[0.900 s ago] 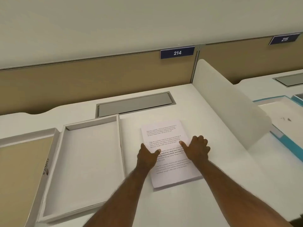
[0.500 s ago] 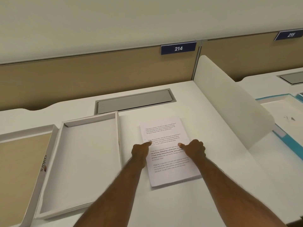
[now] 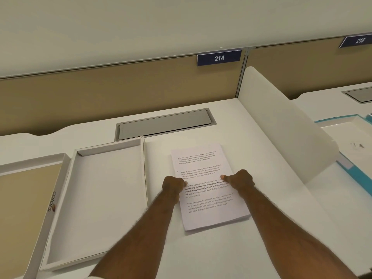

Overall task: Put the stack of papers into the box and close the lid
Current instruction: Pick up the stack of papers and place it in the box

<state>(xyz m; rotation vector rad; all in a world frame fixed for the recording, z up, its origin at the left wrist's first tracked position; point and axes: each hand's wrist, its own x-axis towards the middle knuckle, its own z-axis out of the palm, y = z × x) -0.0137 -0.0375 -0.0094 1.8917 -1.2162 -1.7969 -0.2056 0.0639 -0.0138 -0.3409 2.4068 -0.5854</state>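
Observation:
A stack of printed white papers lies flat on the white desk, right of centre. My left hand grips its left edge and my right hand grips its right edge, thumbs on the top sheet, fingers curled at the sides. An open, empty white box sits just left of the stack. Its lid lies upturned at the far left, brown inside, with "colors" printed on its rim.
A grey cable flap is set into the desk behind the box. A white divider panel stands close to the right of the stack. Beyond it, a teal-edged box lies on the neighbouring desk. A tan partition backs the desk.
Both hands went from lying spread flat on the top sheet to curling around the stack's left and right edges. The stack itself stays on the desk.

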